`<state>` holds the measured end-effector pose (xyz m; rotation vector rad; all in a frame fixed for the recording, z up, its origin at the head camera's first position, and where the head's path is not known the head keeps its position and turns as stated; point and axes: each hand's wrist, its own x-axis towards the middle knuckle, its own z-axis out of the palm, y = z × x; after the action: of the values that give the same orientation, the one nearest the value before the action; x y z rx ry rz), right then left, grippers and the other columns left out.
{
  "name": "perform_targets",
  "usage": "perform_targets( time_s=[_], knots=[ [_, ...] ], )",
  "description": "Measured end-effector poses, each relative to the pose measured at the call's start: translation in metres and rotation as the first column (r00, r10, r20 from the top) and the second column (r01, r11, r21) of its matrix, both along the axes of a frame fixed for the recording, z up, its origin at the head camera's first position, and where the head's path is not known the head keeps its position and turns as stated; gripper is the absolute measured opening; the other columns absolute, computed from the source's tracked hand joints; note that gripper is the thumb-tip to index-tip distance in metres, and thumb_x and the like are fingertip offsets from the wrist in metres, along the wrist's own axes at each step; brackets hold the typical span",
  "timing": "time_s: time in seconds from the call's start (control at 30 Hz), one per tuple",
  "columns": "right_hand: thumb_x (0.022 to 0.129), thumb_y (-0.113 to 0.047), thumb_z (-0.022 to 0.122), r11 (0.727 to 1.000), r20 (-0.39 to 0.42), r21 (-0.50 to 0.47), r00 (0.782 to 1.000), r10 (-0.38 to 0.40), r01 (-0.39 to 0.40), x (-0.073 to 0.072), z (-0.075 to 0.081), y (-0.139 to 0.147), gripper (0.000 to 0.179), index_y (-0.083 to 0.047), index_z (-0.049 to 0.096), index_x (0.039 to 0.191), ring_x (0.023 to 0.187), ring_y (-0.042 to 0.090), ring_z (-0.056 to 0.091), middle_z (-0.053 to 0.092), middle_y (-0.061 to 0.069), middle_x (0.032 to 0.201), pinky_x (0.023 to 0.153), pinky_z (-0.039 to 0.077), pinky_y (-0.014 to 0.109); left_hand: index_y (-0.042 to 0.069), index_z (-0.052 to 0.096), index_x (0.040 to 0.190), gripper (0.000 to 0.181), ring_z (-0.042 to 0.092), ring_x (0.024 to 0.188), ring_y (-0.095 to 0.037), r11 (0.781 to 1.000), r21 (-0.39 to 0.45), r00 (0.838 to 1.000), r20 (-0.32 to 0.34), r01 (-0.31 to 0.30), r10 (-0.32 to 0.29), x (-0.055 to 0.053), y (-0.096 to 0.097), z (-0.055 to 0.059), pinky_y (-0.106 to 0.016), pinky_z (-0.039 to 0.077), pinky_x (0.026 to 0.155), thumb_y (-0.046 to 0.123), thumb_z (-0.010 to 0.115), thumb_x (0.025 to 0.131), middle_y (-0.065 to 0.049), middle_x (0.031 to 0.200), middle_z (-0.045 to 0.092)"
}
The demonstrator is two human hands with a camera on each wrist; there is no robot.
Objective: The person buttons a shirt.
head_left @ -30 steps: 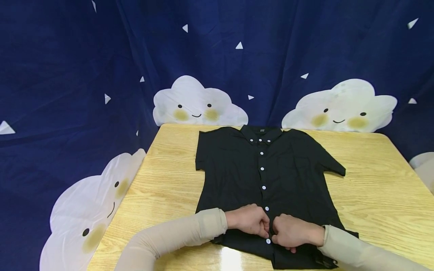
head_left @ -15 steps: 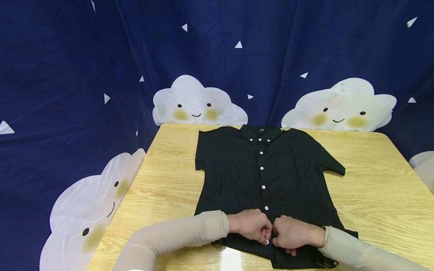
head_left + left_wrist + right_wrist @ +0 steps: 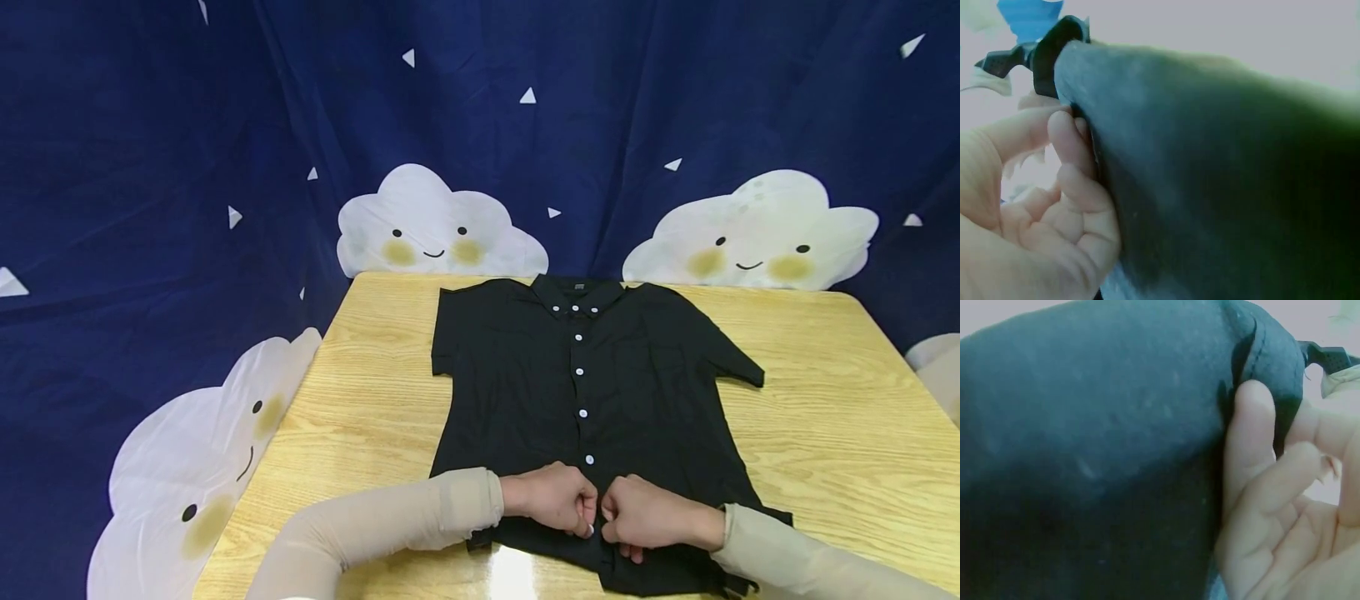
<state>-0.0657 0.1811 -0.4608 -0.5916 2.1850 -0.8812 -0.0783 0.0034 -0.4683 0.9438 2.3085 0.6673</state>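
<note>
A black short-sleeved shirt [image 3: 517, 375] with white buttons lies front up, its collar at the far side. Near the hem, my left hand [image 3: 551, 498] pinches the button strip beside the lowest visible button [image 3: 590, 530], which its fingertips partly cover. My right hand [image 3: 651, 512] faces it a small gap away and grips the strip from the other side. In the left wrist view, thumb and fingers meet at the edge of the raised dark cloth [image 3: 1166, 144]. Cloth [image 3: 1097, 412] also fills much of the right wrist view, with a stitched edge between the fingers. The buttonhole is hidden.
The shirt lies on a light wooden table [image 3: 360, 417] with rounded far corners. Behind it hangs a dark blue curtain [image 3: 480, 133] with white clouds and triangles. Beige sleeves [image 3: 405, 517] cover both forearms.
My left hand has moved slightly down over the lowest button, which was fully visible a second ago and is now partly covered. The right hand has barely shifted. The shirt lies in the same place.
</note>
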Motion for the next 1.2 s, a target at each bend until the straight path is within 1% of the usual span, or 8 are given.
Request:
perform_targets(
  time_s=[0.17,0.27,0.33,0.4,0.47,0.6,0.93,1.2],
  knots=[
    [0.077,-0.006,0.063,0.998,0.057,-0.031,0.997,-0.043,0.045,-0.001,-0.002,0.001,0.02,-0.011,0.057,0.059,0.041,0.012,0.058,0.061,0.0,0.051,0.035,0.035,0.018,0.02,0.064,0.065,0.018,0.053,0.045,0.004,0.998,0.003,0.996,0.049,-0.069,0.069,0.003,0.001,0.002,-0.015,0.04,0.046,0.013,0.074,0.078,0.016,0.049,0.055],
    [0.082,-0.006,0.062,0.991,0.136,-0.101,0.988,-0.07,0.085,-0.001,-0.003,0.001,0.019,-0.006,0.061,0.063,0.043,0.01,0.058,0.062,0.004,0.055,0.037,0.037,0.017,0.017,0.066,0.064,0.018,0.054,0.044,0.002,0.991,0.041,0.983,0.135,-0.129,0.122,0.003,0.002,0.0,-0.015,0.042,0.047,0.007,0.074,0.077,0.014,0.05,0.056],
    [0.085,-0.007,0.062,0.983,0.195,-0.152,0.978,-0.075,0.105,-0.001,-0.004,0.002,0.02,-0.001,0.063,0.066,0.045,0.009,0.059,0.062,0.006,0.057,0.039,0.039,0.017,0.013,0.066,0.064,0.018,0.055,0.044,0.0,0.979,0.071,0.959,0.225,-0.189,0.169,0.003,0.002,0.0,-0.015,0.044,0.048,0.002,0.073,0.077,0.011,0.051,0.058],
    [0.087,-0.009,0.063,0.976,0.229,-0.183,0.971,-0.072,0.115,-0.001,-0.004,0.003,0.021,0.002,0.064,0.068,0.047,0.008,0.058,0.063,0.008,0.058,0.04,0.04,0.017,0.01,0.067,0.064,0.018,0.056,0.043,-0.003,0.962,0.093,0.922,0.323,-0.257,0.215,0.003,0.002,-0.001,-0.016,0.044,0.047,-0.002,0.073,0.076,0.008,0.051,0.06],
    [0.088,-0.011,0.064,0.973,0.249,-0.2,0.966,-0.065,0.117,-0.002,-0.005,0.004,0.023,0.003,0.064,0.069,0.048,0.008,0.059,0.063,0.009,0.059,0.041,0.041,0.017,0.009,0.067,0.063,0.018,0.057,0.043,-0.004,0.95,0.09,0.894,0.376,-0.298,0.245,0.002,0.002,0.0,-0.016,0.04,0.043,-0.004,0.072,0.075,0.006,0.051,0.06],
    [0.087,-0.014,0.066,0.967,0.264,-0.227,0.963,-0.055,0.118,-0.003,-0.006,0.005,0.026,0.004,0.065,0.069,0.049,0.008,0.059,0.064,0.01,0.06,0.043,0.043,0.017,0.009,0.068,0.064,0.016,0.057,0.043,-0.004,0.952,0.067,0.89,0.381,-0.298,0.251,0.0,0.002,0.0,-0.019,0.028,0.038,-0.001,0.073,0.076,0.004,0.048,0.059],
    [0.086,-0.014,0.067,0.954,0.295,-0.263,0.954,-0.06,0.141,-0.004,-0.011,0.006,0.027,0.008,0.065,0.071,0.052,0.009,0.06,0.065,0.013,0.062,0.045,0.046,0.018,0.008,0.067,0.066,0.016,0.059,0.046,-0.006,0.96,0.044,0.893,0.381,-0.276,0.239,-0.002,-0.001,0.001,-0.02,0.033,0.04,0.002,0.073,0.079,0.002,0.052,0.061],
    [0.082,0.0,0.054,0.954,0.324,-0.288,0.946,0.013,0.086,-0.008,-0.009,0.008,0.014,0.008,0.065,0.077,0.057,0.009,0.062,0.065,0.008,0.068,0.049,0.048,0.019,0.008,0.067,0.063,0.018,0.058,0.046,-0.005,0.929,0.045,0.855,0.41,-0.368,0.319,0.002,0.002,-0.001,-0.02,0.034,0.04,0.001,0.074,0.078,0.0,0.05,0.061]
  ],
)
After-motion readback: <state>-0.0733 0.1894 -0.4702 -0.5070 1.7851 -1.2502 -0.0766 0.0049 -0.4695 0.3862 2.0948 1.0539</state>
